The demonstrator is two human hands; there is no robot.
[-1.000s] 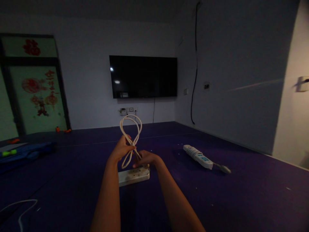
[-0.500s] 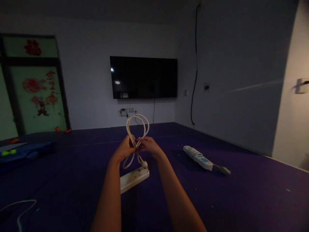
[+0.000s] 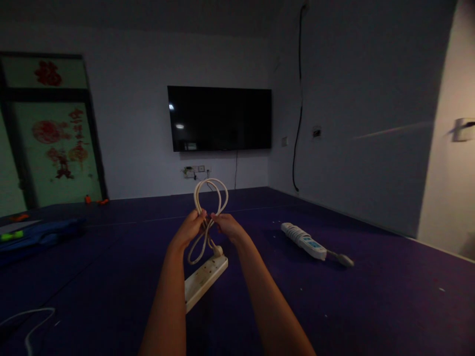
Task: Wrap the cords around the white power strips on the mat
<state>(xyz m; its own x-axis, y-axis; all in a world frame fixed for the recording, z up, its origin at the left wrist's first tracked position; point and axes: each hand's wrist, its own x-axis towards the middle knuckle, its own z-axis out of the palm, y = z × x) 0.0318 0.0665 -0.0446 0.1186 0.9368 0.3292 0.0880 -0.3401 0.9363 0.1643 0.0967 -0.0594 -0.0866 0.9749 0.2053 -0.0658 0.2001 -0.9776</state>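
A white power cord point(image 3: 211, 181) is looped upright between my hands, its two strands crossing below the loop. My left hand point(image 3: 192, 227) is closed on the cord's left side. From the right, my right hand point(image 3: 226, 225) pinches the same cord. Beneath them a white power strip point(image 3: 206, 278) is tilted, its lower left part hidden behind my left forearm. The plug point(image 3: 217, 251) sits at the strip's far end, with more cord drooping beside it.
To the right lies a second power strip point(image 3: 304, 242) with its cord wound round it and the plug point(image 3: 345, 260) sticking out. Blue cloth point(image 3: 48, 232) lies at the left, and a white cable point(image 3: 37, 319) at the lower left. A television point(image 3: 220, 118) hangs on the far wall.
My hands have drawn slightly apart on the cord, and the loop sits a little lower. The power strip beneath has swung to a steeper angle.
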